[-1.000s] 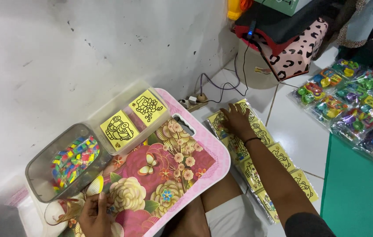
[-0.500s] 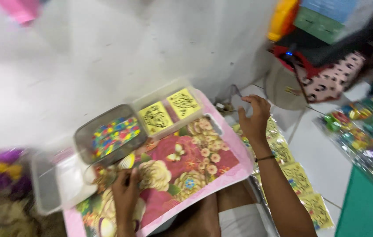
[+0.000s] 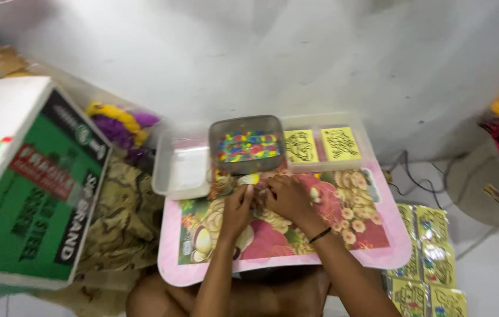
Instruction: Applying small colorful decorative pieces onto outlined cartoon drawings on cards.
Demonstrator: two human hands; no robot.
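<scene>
- A small pale yellowish item [image 3: 250,179] is pinched between both hands over the top edge of the pink-rimmed floral lap tray [image 3: 378,249]; too blurred to be identified.
- Left hand [image 3: 239,206]: fingers curled onto the item from 7 o'clock, grasp seen only in part.
- Right hand [image 3: 287,196]: closed over the same spot from 4 o'clock, fingertips hidden, black band worn at the wrist; exact grip cannot be told.
- At 12 o'clock, just beside the hands: a grey-tinted clear plastic tub of small multicoloured pieces [image 3: 248,145].
- At 10 o'clock: an empty-looking clear plastic tub [image 3: 180,167], touching the tray edge.
- At 1 o'clock: a clear tub holding two yellow square cards with black line drawings [image 3: 320,145].
- At 4 o'clock, on the floor: sealed yellow card packets in rows [image 3: 431,258].
- At 9 o'clock, well apart: a green-and-white cardboard box [image 3: 32,188], patterned cloth [image 3: 123,211] beside it.
- Risk, judged: the item could be dropped among the tray's busy pattern and lost, since it is small and held over the tray edge.
- Risk, judged: the tub of pieces could be knocked and spilled by a knuckle, being so near.
</scene>
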